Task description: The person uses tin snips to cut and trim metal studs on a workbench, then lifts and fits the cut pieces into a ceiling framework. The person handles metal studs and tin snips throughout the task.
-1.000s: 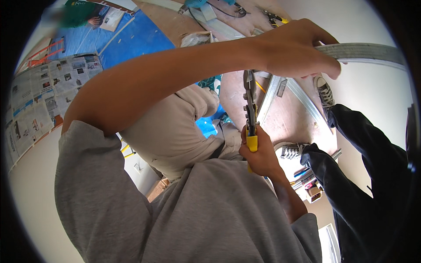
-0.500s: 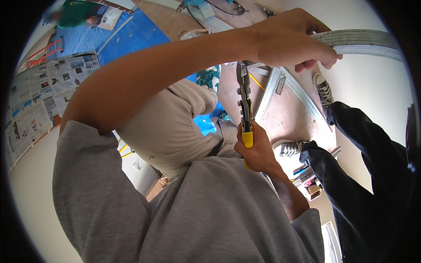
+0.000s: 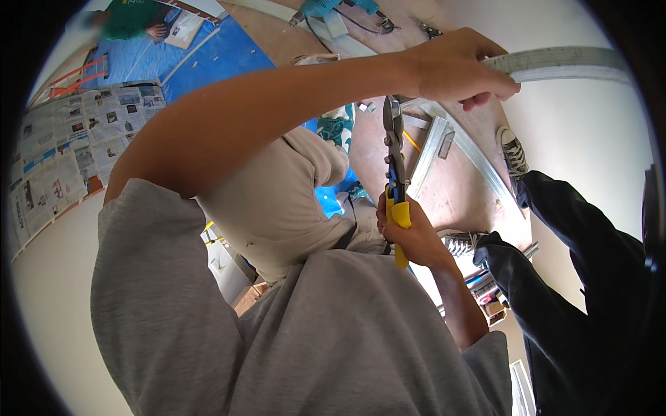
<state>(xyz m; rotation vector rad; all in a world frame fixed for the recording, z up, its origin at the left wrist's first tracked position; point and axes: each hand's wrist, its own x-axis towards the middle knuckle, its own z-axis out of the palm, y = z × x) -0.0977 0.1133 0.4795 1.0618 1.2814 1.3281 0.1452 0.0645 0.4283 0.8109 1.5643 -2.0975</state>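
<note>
My left arm reaches across to the upper right, where my left hand (image 3: 454, 69) has its fingers closed round the near end of a grey metal channel (image 3: 569, 61). That channel runs on to the right along the white wall. Lower down, near the middle, my right hand (image 3: 415, 232) grips metal snips (image 3: 393, 135) by their yellow handles. The snips' dark jaws point up, just below my left wrist and apart from the channel.
Metal profiles (image 3: 479, 159) lie on the floor beyond the snips. A person in black trousers (image 3: 576, 256) stands at the right. Someone in a green top (image 3: 128, 19) is far left by a blue sheet (image 3: 243, 52). Teal power tools (image 3: 319, 8) lie at the top.
My left hand has shifted slightly left and its fingers sit differently on the channel. The snips have turned a little, showing more of their yellow handles. The view has shifted slightly.
</note>
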